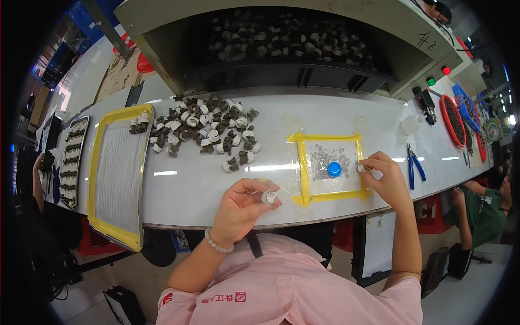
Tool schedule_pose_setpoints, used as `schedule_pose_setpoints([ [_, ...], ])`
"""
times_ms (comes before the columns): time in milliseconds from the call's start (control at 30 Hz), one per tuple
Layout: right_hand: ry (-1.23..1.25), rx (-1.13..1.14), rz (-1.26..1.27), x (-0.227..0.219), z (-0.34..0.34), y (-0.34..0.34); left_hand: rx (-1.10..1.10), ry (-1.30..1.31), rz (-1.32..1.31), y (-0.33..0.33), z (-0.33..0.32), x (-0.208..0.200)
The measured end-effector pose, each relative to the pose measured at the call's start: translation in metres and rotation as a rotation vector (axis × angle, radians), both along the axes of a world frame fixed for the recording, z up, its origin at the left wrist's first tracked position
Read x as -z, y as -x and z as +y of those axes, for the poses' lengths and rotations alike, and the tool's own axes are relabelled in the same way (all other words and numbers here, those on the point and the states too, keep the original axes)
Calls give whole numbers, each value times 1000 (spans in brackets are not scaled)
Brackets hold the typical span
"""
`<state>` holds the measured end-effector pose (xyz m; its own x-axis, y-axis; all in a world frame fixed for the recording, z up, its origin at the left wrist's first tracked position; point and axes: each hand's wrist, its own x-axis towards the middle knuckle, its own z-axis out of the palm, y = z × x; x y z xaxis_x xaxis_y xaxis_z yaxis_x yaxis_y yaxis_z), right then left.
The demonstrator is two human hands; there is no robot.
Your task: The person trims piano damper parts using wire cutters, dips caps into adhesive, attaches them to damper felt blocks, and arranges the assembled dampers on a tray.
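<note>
A white, glossy table [187, 197] stretches beneath both grips and away to either side, catching bright streaks of light. Well beyond the two hands stands a cream metal housing [162, 11], its dark hollow heaped with brown-and-white parts [292, 38]. Grey floor [168, 279] shows below the table edge, and far to the right of the right grip sits a co-worker in a green shirt [482, 216]. A ridged tray [119, 168] with yellow borders lies well left of the left grip; between them, farther from the person, spreads a loose pile of brown-and-white pieces [208, 127]. A clear sheet edged with yellow tape [303, 170] (grey smudges mark its middle) lies between the grips, reaching the right fingertips. The left hand [241, 208], a beaded bracelet [218, 244] at its wrist, is closed around a white round piece [268, 197]. Blue-handled pliers [416, 167] lie just right of the right hand [385, 176], with a white bottle [410, 125] beyond them. A blue cap [334, 169] rests left of that hand, whose fingertips pinch a small pale piece [361, 168], partly hidden
</note>
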<state>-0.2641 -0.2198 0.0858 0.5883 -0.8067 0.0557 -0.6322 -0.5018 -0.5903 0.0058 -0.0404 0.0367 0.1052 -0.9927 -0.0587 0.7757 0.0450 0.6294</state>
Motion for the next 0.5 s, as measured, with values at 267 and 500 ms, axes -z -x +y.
schedule_pose_setpoints([
  [267, 81, -3, 53, -3, 6, -4, 47, -87, 106, 9, -3, 2],
  [500, 110, -160, -24, -6, 13, -32, 40, -136, 76, 20, -5, 1],
])
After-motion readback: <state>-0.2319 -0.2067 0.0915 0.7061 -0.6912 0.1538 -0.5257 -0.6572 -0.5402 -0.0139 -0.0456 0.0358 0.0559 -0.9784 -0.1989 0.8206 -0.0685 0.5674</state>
